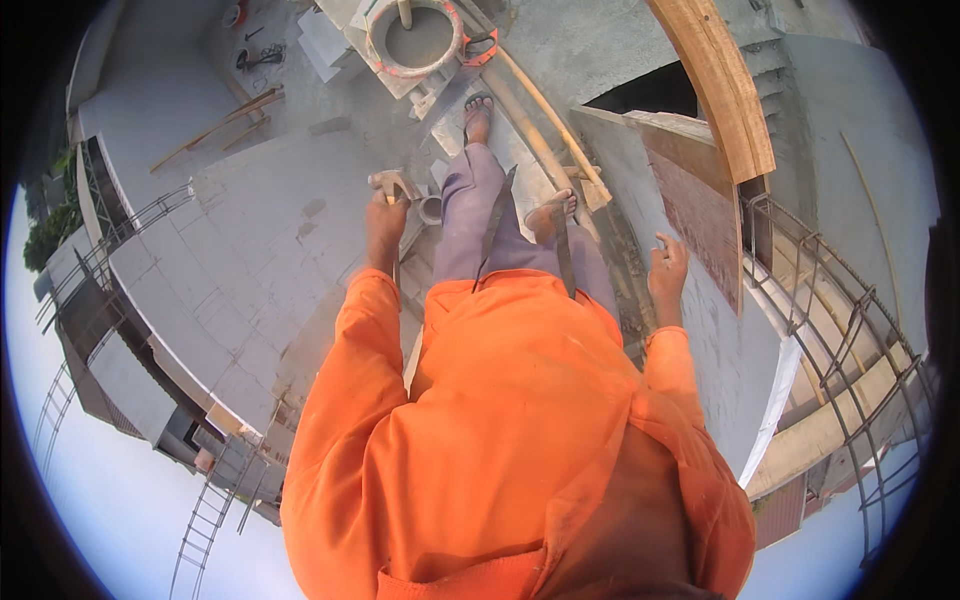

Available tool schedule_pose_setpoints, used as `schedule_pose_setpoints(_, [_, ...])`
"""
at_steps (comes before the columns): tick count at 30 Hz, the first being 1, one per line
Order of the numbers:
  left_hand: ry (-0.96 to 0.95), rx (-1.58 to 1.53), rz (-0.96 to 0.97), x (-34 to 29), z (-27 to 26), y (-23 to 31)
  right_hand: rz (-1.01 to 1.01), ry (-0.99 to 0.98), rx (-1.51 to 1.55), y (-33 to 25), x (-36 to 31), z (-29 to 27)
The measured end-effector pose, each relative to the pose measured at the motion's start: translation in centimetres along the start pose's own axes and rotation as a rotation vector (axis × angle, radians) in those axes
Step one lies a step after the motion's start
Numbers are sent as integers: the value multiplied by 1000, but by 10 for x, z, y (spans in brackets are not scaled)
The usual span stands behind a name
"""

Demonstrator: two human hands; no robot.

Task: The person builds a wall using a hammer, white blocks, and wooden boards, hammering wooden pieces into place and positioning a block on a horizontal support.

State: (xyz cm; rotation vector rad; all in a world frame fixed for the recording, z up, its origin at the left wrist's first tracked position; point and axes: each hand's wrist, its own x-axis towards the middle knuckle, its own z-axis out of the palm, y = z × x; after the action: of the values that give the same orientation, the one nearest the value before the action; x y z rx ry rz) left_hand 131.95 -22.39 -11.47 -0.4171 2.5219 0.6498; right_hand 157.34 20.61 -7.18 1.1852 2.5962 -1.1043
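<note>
My left hand [385, 222] is closed around what looks like a hammer [398, 182], its tan head showing above the fist and most of the handle hidden. Beside it, near my knee, sits a short grey pipe piece [430, 210]. My right hand [668, 272] hangs at my right side with nothing in it, fingers apart and partly bent, near a grey slab-like wall [705, 335]. Ahead of my feet a handsaw [448, 98] with an orange handle lies next to a round tub [462, 40] holding grey material and a stick.
A long wooden strip [545, 120] runs beside my feet. At the upper right a thick curved-looking timber [715, 85] stands over a brown board [700, 190]. Steel rebar cages [835, 330] edge the right side, and more rebar [155, 210] lines the left edge. Loose wood pieces [215, 130] lie at the far left.
</note>
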Motion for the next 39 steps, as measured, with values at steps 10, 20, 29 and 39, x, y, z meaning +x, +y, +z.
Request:
schedule_pose_setpoints(10, [-337,0,-395,-90,52,-54,186,-300,-69,71,-23,-25])
schedule_pose_setpoints(20, [-292,-79,-405,35,178,-91,291,-521,-90,35,0,43])
schedule_pose_setpoints(29, [-63,78,-212,284,387,-114,45,-544,-218,61,45,186])
schedule_pose_setpoints(39, [31,244,-77,329,465,-152,240,-506,-324,63,55,192])
